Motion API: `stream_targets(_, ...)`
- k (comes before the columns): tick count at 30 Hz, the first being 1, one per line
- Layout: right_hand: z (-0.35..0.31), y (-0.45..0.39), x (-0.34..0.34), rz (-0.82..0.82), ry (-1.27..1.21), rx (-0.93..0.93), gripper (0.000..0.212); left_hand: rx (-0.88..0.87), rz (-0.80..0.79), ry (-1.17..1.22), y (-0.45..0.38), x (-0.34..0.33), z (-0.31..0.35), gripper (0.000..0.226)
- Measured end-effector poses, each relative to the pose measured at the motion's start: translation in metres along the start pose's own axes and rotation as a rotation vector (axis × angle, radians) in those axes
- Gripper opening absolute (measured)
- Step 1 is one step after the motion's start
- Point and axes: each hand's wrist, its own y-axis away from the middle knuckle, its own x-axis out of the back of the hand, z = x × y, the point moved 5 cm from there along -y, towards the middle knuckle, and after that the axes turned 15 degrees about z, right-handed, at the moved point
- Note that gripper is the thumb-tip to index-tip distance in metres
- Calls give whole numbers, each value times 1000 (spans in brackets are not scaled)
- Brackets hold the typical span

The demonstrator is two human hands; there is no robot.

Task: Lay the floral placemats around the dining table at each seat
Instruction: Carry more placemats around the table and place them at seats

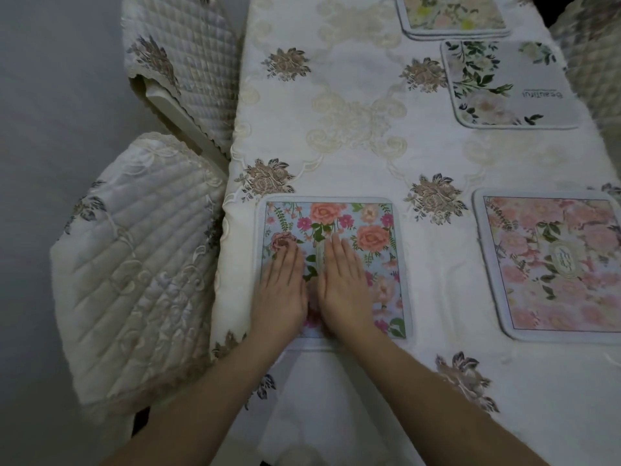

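Four placemats (331, 230), two chairs (134, 270), two hands (280, 290).

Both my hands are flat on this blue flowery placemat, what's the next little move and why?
Probably lift both hands, left hand and right hand, off the blue placemat. It already lies flat and square at the table's left edge beside the nearer chair.

My two grips, left (280, 290) and right (346, 284), lie flat side by side on the near-left placemat (376, 230); another placemat (551, 264) lies to its right on the counter (353, 122), two chairs (134, 264) to the left.
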Motion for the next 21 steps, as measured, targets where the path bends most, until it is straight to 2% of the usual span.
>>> stream_targets(3, 9, 25, -9, -79, 58, 3, 58, -33, -49, -64, 20, -13, -11, 61)
stream_targets(6, 34, 28, -2, -60, 109, 7, 61, -60, -43, -87, 24, -13, -24, 63)
stream_targets(15, 91, 43, 26, -50, 179, -36, 59, 41, -51, -77, 35, 2, -47, 62)
stream_targets(21, 102, 56, 48, -97, 206, -142, 60, 38, -135, -195, 55, 25, -69, 74)
